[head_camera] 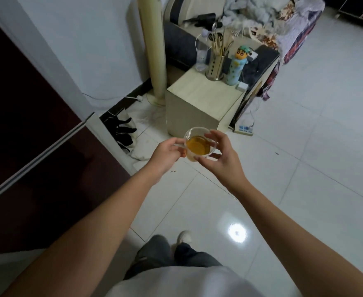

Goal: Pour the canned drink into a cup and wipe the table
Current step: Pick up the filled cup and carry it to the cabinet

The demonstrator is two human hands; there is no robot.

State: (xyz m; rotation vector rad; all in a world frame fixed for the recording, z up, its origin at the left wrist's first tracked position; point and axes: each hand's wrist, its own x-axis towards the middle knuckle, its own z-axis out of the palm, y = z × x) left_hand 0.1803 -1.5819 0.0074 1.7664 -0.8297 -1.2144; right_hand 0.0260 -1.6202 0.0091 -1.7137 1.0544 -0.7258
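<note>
- The person stood on a white tiled floor [305,146] and held a clear glass cup [200,144] in the air with both hands, in front of the body.
- The cup held an amber drink that filled it about halfway.
- The left hand [165,155] gripped the handle side of the cup, with the fingers curled round it.
- The right hand [221,155] held the cup from the other side: the fingertips touched the rim and the thumb was under the lower wall.
- The cup was not resting on any surface; it was above the floor, just in front of a small beige counter [200,99].
- On the far part of this counter stood a metal holder with sticks [216,65], a blue bottle with a cartoon head [236,67] and a white charger [241,86].
- A tall cream tower fan [152,50] stood to the left of the counter, near the wall.
- Behind the counter there was a sofa [262,28] with clothes on it.
- A white power strip [243,129] lay on the floor to the right of the counter.
</note>
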